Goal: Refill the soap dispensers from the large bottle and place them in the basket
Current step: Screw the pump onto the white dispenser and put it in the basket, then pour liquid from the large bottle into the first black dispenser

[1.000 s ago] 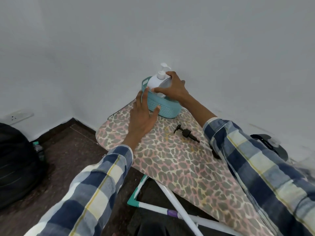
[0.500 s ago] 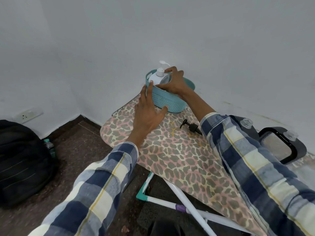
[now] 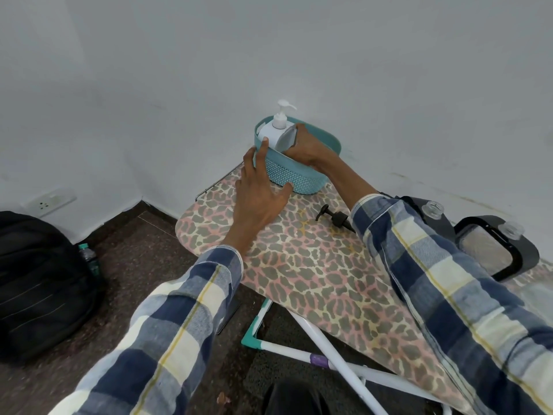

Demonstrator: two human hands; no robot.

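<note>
Soap dispenser: the white pump bottle (image 3: 273, 133) stood upright inside the teal basket (image 3: 302, 178), at its left end, pump head above the rim.
Basket: it sat at the far, rounded end of the ironing board (image 3: 317, 274), close to the white wall.
Right hand: the right hand (image 3: 308, 148) reached into the basket, fingers curled round the dispenser's right side, gripping it.
Left hand: the left hand (image 3: 260, 190) lay against the basket's near-left wall with fingers straight and spread, one fingertip touching the dispenser's body; it gripped nothing.
Loose pump: a black pump head (image 3: 334, 216) lay on its side on the board, just right of the basket's front.
Board's right end: a black-framed object (image 3: 493, 250) with clear knobs lay behind the right sleeve.
Floor: a black backpack (image 3: 39, 283) with a small water bottle (image 3: 88, 259) beside it.
</note>
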